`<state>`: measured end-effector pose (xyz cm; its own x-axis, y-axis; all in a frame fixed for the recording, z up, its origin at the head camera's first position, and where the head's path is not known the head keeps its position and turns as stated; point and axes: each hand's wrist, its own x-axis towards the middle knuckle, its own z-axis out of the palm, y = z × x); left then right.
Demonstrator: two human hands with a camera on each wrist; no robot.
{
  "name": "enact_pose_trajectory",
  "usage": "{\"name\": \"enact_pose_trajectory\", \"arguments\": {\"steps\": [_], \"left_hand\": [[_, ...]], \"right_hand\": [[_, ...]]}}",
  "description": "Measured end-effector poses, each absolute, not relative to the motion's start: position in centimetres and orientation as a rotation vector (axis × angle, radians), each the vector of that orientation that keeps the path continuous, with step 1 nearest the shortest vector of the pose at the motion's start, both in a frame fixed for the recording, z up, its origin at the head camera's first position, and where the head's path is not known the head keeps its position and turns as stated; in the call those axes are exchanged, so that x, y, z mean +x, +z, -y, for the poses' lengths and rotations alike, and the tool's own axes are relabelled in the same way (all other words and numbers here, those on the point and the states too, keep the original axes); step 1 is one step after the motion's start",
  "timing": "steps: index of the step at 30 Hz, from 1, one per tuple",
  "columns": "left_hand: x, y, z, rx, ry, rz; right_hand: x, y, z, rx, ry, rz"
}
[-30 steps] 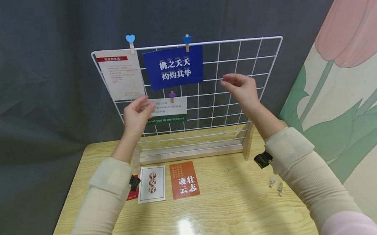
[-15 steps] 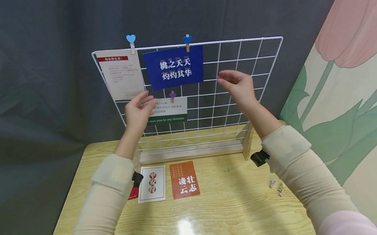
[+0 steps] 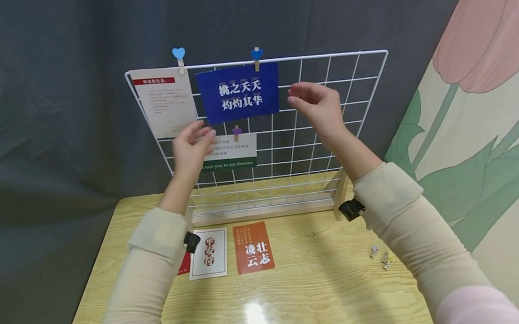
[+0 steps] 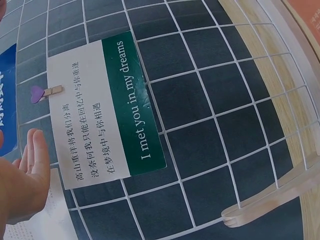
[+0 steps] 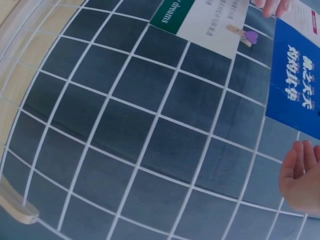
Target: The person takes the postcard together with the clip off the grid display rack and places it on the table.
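— Both hands have shifted over the last second: the right hand (image 3: 322, 107) has gone up and inward, nearer the blue card (image 3: 239, 94), and the left hand (image 3: 189, 151) has edged slightly up and inward too. What about the cards?

— Those hang as they did. Where exactly is the blue one?

— On the white wire grid (image 3: 324, 55), at the top rail, held by a peg with a blue heart (image 3: 257, 56) right of its middle. It sits a little askew, its left lower corner lowest

— And is anyone gripping it?

— Neither hand is. Right fingers are loosely bent, with a gap to the thumb, just beside the card's right edge. Left fingers are relaxed, holding nothing, near its lower left corner; whether they brush anything, I can't tell

— What's around the left hand?

— Above it, the white card with a red stripe (image 3: 165, 103), under a light blue heart peg (image 3: 179, 57). Beside it, partly hidden by it from the head view, the white and green card (image 3: 235, 156), pinned by a purple heart peg (image 3: 236, 132)

— And on the table (image 3: 311, 294)?

— An orange card (image 3: 253, 247), a white card with red seals (image 3: 208, 254), part of a red card (image 3: 184, 265), and some small pegs (image 3: 386, 259) at the right
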<state>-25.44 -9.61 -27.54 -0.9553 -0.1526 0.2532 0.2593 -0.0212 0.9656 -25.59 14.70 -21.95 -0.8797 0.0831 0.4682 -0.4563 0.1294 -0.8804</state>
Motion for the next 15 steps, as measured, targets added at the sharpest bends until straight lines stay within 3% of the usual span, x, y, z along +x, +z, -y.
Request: {"name": "enact_pose_trajectory", "arguments": {"steps": [15], "left_hand": [[-25.8, -27.4, 9.4, -0.125, -2.026, 1.981]], "right_hand": [[-25.4, -18.6, -13.4, 0.388, 1.520, 2.163]]}}
